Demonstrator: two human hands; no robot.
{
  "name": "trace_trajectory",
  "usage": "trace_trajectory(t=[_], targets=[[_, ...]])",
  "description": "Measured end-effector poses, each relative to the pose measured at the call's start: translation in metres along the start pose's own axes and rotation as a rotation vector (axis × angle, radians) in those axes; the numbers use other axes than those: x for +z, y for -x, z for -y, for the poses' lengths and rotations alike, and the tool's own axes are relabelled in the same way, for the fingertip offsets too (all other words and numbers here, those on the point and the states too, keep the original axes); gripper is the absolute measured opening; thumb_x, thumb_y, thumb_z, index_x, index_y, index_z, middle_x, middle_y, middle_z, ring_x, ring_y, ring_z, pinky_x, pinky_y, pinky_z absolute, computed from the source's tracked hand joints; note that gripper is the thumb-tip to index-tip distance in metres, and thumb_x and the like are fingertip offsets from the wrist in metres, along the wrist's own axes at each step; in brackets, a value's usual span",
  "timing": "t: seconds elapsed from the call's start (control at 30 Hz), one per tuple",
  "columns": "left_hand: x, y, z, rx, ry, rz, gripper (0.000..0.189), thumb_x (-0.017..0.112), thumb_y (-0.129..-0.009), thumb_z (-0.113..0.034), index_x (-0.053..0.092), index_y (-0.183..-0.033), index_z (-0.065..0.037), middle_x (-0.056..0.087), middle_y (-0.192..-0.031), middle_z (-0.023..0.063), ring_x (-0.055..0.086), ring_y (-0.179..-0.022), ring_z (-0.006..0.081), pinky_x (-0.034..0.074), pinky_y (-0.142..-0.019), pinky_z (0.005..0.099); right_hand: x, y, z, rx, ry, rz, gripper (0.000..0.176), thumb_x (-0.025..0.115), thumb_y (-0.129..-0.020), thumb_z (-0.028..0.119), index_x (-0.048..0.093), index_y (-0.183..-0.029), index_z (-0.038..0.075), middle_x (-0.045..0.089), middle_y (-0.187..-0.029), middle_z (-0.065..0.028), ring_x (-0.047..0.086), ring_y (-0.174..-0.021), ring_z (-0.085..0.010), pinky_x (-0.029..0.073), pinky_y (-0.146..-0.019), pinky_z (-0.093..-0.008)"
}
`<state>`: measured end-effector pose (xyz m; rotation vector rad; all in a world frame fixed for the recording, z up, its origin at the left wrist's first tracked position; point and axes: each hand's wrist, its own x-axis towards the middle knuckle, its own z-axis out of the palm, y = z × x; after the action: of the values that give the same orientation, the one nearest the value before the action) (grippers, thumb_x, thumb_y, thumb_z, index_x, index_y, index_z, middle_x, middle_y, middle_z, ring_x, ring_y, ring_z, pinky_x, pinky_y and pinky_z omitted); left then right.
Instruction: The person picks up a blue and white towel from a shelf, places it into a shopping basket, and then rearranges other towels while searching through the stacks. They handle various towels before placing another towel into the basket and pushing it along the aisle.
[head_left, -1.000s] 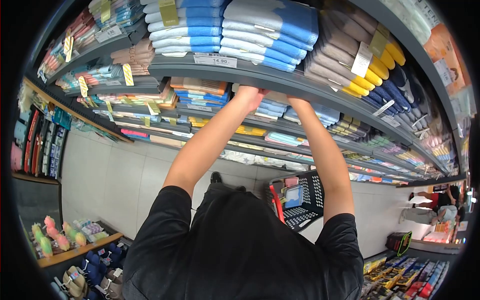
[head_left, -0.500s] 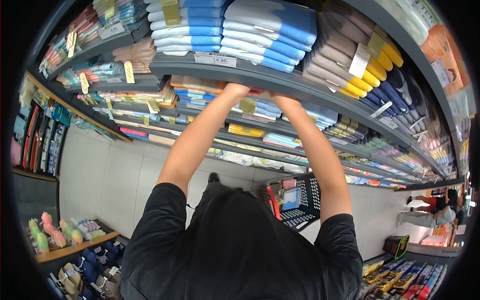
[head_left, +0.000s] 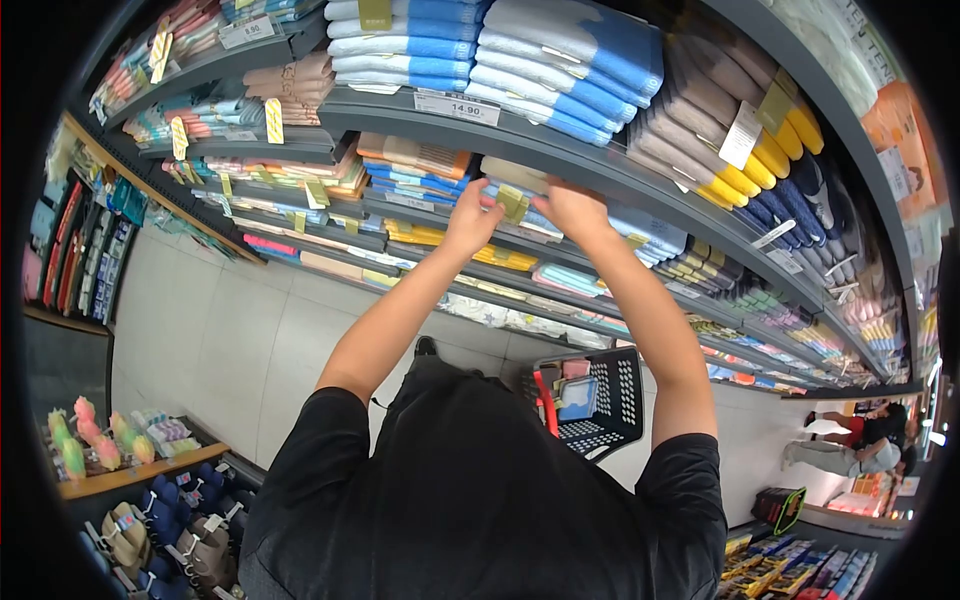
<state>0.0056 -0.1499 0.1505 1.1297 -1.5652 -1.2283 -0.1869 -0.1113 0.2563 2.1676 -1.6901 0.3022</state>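
A folded beige towel (head_left: 512,173) lies on the shelf below the top one, with a green-gold tag (head_left: 513,204) hanging at its front. At the towel's left edge is my left hand (head_left: 472,217), its thumb and fingers closed on the side. My right hand (head_left: 578,212) grips the opposite edge, with its fingertips partly hidden by the towel. Left of my hands sits a stack of orange and blue towels (head_left: 415,170). Light blue towels (head_left: 648,232) lie to the right of my right hand.
Above my hands runs a shelf edge with a price label (head_left: 457,108), under blue-and-white towels (head_left: 560,65). A black shopping basket (head_left: 610,400) with items inside stands on the floor below. Two people (head_left: 850,440) are farther off at the right.
My hands have come down and out from under the upper shelf. The beige towel and its tag now show between them. The view has shifted slightly.
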Motion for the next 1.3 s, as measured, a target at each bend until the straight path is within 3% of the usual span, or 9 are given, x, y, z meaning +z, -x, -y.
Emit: trace_trajectory(t=[0.1,0.3,0.4,0.5,0.6,0.8,0.9,1.1,1.3], targets=[[0.0,-0.002,0.002,0.093,-0.056,-0.089,0.059,0.069,-0.088,-0.016,0.044,-0.14,-0.001,0.058,-0.102,0.008,0.06,-0.082,0.0134,0.05,-0.067,0.0299,0.011,-0.007,-0.002,0.097,0.02,0.055,0.051,0.069,-0.084,0.036,0.059,-0.122,0.003,0.062,-0.121,-0.0236,0.06,-0.111,-0.0403,0.045,-0.098,-0.0525],[-0.009,0.006,-0.025,0.252,-0.198,0.051,0.043,0.067,-0.089,-0.019,0.055,-0.127,-0.001,0.059,-0.099,0.0078,0.06,-0.078,0.0144,0.051,-0.073,0.0305,0.029,-0.028,-0.032,0.24,-0.163,0.014,0.03,0.063,-0.083,0.026,0.069,-0.105,0.007,0.07,-0.097,-0.0163,0.065,-0.097,-0.0347,0.048,-0.092,-0.0502],[-0.008,0.006,-0.036,0.242,-0.196,0.061,0.042,0.067,-0.09,-0.02,0.055,-0.124,0.001,0.061,-0.103,0.0102,0.061,-0.08,0.0145,0.051,-0.073,0.0302,0.016,-0.03,-0.031,0.182,-0.044,0.029,0.026,0.06,-0.084,0.025,0.07,-0.1,0.008,0.071,-0.094,-0.0145,0.066,-0.094,-0.035,0.049,-0.088,-0.0486],[-0.002,0.002,-0.045,0.133,-0.062,0.1,0.042,0.066,-0.092,-0.021,0.053,-0.123,0.002,0.063,-0.108,0.0116,0.064,-0.083,0.0165,0.052,-0.073,0.0317,0.01,-0.025,-0.027,0.15,-0.049,-0.016,0.027,0.059,-0.086,0.026,0.07,-0.1,0.006,0.071,-0.094,-0.0142,0.066,-0.093,-0.0345,0.05,-0.085,-0.0489],[0.007,-0.001,-0.059,-0.144,0.384,0.222,0.039,0.064,-0.093,-0.019,0.05,-0.123,0.002,0.063,-0.112,0.0134,0.065,-0.092,0.0199,0.054,-0.078,0.0347,0.01,-0.021,-0.026,0.121,-0.017,-0.055,0.026,0.057,-0.089,0.024,0.069,-0.102,0.006,0.07,-0.094,-0.0149,0.065,-0.095,-0.0344,0.05,-0.085,-0.0486],[0.037,-0.015,-0.087,-0.184,0.88,0.184,0.033,0.059,-0.097,-0.017,0.05,-0.124,-0.002,0.061,-0.12,0.0139,0.06,-0.11,0.0249,0.05,-0.095,0.0425,0.032,-0.022,-0.051,-0.018,0.05,-0.203,0.024,0.054,-0.094,0.023,0.071,-0.105,0.01,0.071,-0.102,-0.0161,0.066,-0.097,-0.0365,0.05,-0.084,-0.0487],[0.042,-0.021,-0.105,-0.225,0.834,0.205,0.031,0.057,-0.098,-0.017,0.052,-0.125,-0.002,0.06,-0.121,0.0118,0.059,-0.111,0.0255,0.049,-0.097,0.0435,0.019,-0.021,-0.047,0.091,0.068,-0.059,0.025,0.054,-0.094,0.024,0.07,-0.107,0.01,0.071,-0.106,-0.0166,0.065,-0.1,-0.0366,0.049,-0.087,-0.0485],[0.028,-0.029,-0.114,-0.308,0.518,0.251,0.027,0.056,-0.098,-0.013,0.057,-0.123,-0.003,0.061,-0.121,0.0122,0.059,-0.113,0.0259,0.052,-0.093,0.0416,0.023,-0.016,-0.054,0.083,-0.069,-0.256,0.022,0.061,-0.088,0.022,0.067,-0.104,0.006,0.068,-0.095,-0.0199,0.065,-0.084,-0.0383,0.051,-0.074,-0.0489],[0.017,-0.033,-0.097,-0.374,0.91,0.268,0.027,0.058,-0.095,-0.006,0.057,-0.121,0.003,0.062,-0.121,0.0166,0.063,-0.108,0.0278,0.054,-0.092,0.0416,0.01,-0.015,-0.05,0.038,-0.044,-0.196,0.022,0.062,-0.088,0.021,0.067,-0.104,0.007,0.068,-0.094,-0.02,0.065,-0.083,-0.0394,0.051,-0.073,-0.0489]])
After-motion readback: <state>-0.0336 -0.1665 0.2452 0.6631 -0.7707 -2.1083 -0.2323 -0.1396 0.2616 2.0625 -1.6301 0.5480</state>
